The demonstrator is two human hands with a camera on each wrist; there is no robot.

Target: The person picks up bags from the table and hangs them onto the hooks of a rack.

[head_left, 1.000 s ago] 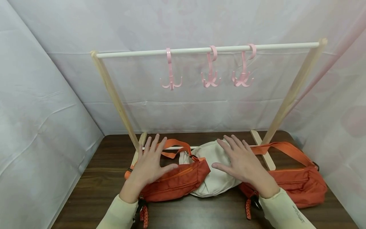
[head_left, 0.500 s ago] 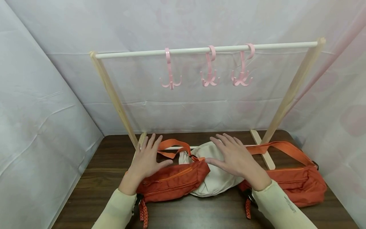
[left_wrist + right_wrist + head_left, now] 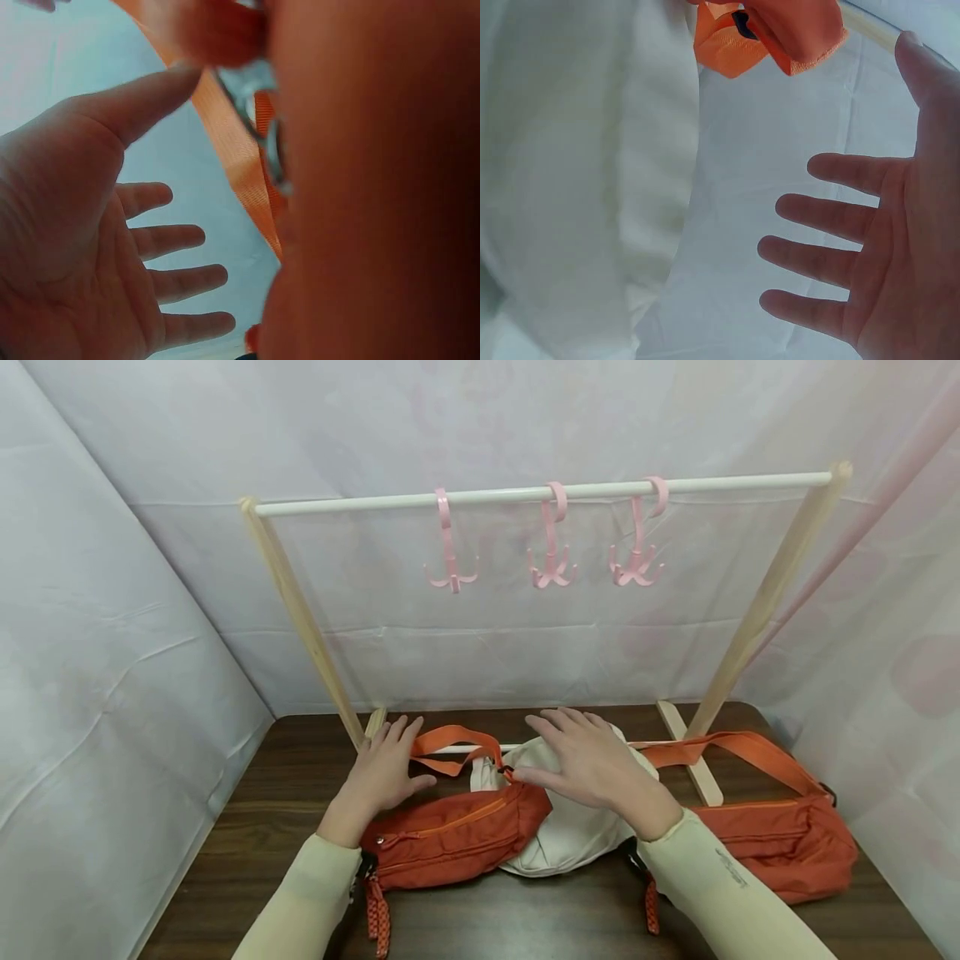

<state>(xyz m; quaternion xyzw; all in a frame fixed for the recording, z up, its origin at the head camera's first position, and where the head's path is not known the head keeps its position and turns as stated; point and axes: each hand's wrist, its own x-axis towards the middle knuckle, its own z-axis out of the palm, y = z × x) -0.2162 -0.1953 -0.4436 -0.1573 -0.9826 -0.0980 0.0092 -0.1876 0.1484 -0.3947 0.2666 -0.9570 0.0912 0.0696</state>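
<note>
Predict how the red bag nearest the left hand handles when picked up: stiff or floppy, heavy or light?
The red bag probably sags or deforms, given its creased fabric. Its orange strap, lying in a loose loop, will likely flop about. It may rub against the cream bag it overlaps. Weight can't be judged; any contents are hidden.

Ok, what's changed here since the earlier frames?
The right hand shifted left above the cream fabric bag, and the left hand moved slightly left; neither has taken hold of anything. Both red fabric bags, the cream bag and the three pink pronged hooks stayed put.
</note>
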